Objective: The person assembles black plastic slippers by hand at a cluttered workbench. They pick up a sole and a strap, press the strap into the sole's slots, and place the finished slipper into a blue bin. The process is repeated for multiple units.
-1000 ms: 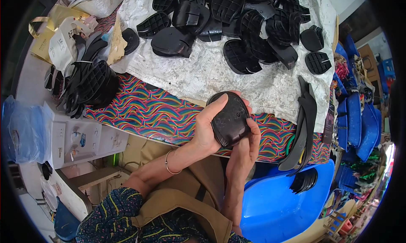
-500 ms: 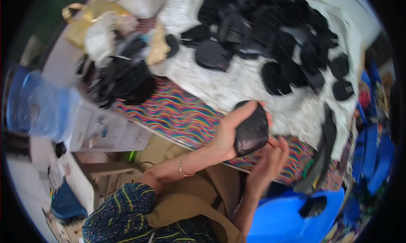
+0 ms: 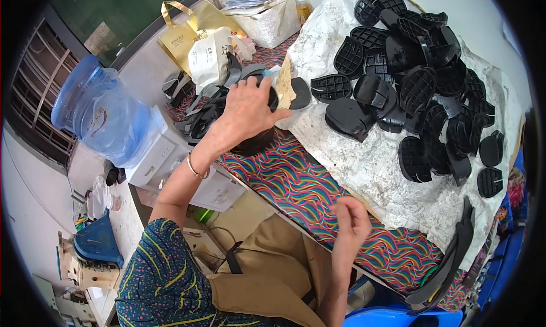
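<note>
My left hand [image 3: 250, 108] is over the pile of black straps and pieces [image 3: 207, 108] at the left of the table. Its fingers are spread and its thumb sticks out to the right. A dark rounded piece [image 3: 273, 99] shows between thumb and fingers, apparently lying on the pile; the palm side is hidden. Over the table's front edge, my right hand [image 3: 351, 224] has its fingers loosely curled, with nothing seen in them. A heap of black shoe soles [image 3: 418, 85], some with a gridded face, lies on a white sheet [image 3: 369, 156] at the far right.
A patterned cloth [image 3: 284, 173] covers the table. Long dark strips [image 3: 452, 259] hang over its right end, above a blue basin [image 3: 398, 317]. Gold and white bags [image 3: 209, 57] and a white box [image 3: 264, 23] stand at the back; a large water bottle [image 3: 108, 114] is at left.
The dark rounded piece that my left hand held before me is no longer in front of me; that hand has moved left to the pile. My right hand is now apart from it. The view has shifted.
</note>
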Demonstrator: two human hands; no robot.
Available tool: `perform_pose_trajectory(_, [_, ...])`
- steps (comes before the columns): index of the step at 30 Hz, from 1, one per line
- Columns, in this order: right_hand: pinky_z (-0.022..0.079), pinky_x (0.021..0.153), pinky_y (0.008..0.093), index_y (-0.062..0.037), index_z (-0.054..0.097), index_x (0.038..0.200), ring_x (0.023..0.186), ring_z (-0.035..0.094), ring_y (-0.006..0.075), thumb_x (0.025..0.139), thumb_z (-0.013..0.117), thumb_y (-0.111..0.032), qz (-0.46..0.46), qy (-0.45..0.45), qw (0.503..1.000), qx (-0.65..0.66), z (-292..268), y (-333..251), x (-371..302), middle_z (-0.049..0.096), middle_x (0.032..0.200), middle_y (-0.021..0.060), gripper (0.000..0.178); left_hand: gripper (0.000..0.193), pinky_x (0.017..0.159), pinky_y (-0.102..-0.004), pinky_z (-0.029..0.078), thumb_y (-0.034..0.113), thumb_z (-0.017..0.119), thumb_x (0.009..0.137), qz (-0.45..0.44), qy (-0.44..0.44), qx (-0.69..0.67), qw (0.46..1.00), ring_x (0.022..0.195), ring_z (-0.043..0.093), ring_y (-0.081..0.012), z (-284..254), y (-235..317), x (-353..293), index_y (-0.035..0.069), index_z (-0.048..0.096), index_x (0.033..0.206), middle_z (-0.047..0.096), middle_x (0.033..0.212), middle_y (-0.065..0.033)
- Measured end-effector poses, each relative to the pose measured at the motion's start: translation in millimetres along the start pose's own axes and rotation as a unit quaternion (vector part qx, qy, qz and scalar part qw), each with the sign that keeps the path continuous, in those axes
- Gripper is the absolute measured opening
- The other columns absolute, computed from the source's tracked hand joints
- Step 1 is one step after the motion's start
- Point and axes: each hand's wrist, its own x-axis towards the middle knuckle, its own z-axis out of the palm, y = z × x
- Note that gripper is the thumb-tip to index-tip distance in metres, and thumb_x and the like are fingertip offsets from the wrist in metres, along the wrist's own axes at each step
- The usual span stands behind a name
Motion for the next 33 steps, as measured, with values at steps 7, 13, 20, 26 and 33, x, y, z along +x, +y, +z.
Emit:
perform_pose_trajectory(7, [0.049, 0.075, 0.026, 0.0029, 0.065, 0.1, 0.084, 0.063, 0.0111, 0.092, 0.06, -0.003, 0.034, -0.131, 0.99, -0.028, 41, 33, 31, 0.068, 0.089, 0.0075, 0.011, 0.083, 0.082, -0.0507, 0.047, 0.062, 0.072, 0.076, -0.009, -0.029, 0.036, 0.999, 0.096, 0.061, -0.0415, 53, -16, -5, -0.002, 0.055, 0.125, 0.062, 0.105, -0.0252])
perform_pose_trajectory(13, [0.05, 0.073, 0.026, 0.0019, 0.065, 0.104, 0.081, 0.063, 0.0119, 0.093, 0.061, -0.006, 0.0, -0.183, 0.976, -0.119, 84, 54, 50, 0.068, 0.088, 0.0076, 0.014, 0.088, 0.087, -0.0509, 0.046, 0.065, 0.071, 0.076, -0.019, -0.053, 0.023, 0.998, 0.101, 0.06, -0.0421, 56, -21, -14, -0.002, 0.052, 0.13, 0.061, 0.107, -0.0274])
perform_pose_trajectory(20, [0.05, 0.091, 0.0386, 0.0074, 0.052, 0.131, 0.102, 0.066, 0.0315, 0.088, 0.059, -0.013, 0.004, -0.232, 0.961, -0.152, 128, 71, 80, 0.065, 0.12, 0.0249, 0.048, 0.099, 0.098, -0.0424, 0.045, 0.065, 0.073, 0.075, -0.017, -0.193, -0.226, 0.955, 0.12, 0.057, -0.0394, 17, -53, 7, 0.001, 0.042, 0.144, 0.058, 0.129, -0.0282])
perform_pose_trajectory(26, [0.049, 0.089, 0.0388, 0.0093, 0.046, 0.136, 0.099, 0.067, 0.03, 0.089, 0.057, -0.011, 0.031, -0.228, 0.964, -0.131, 145, 79, 95, 0.066, 0.113, 0.0249, 0.053, 0.087, 0.096, -0.0376, 0.046, 0.059, 0.076, 0.077, -0.047, -0.238, -0.331, 0.912, 0.112, 0.061, -0.0287, 37, -79, 1, 0.002, 0.051, 0.138, 0.064, 0.122, -0.02])
perform_pose_trajectory(33, [0.049, 0.085, 0.0336, 0.0087, 0.048, 0.134, 0.092, 0.063, 0.0213, 0.084, 0.06, -0.01, 0.089, -0.224, 0.97, 0.004, 162, 83, 107, 0.066, 0.102, 0.015, 0.054, 0.083, 0.092, -0.0355, 0.048, 0.055, 0.08, 0.073, -0.078, -0.129, -0.395, 0.906, 0.104, 0.065, -0.0272, 46, -87, -32, 0.006, 0.053, 0.135, 0.068, 0.112, -0.0155])
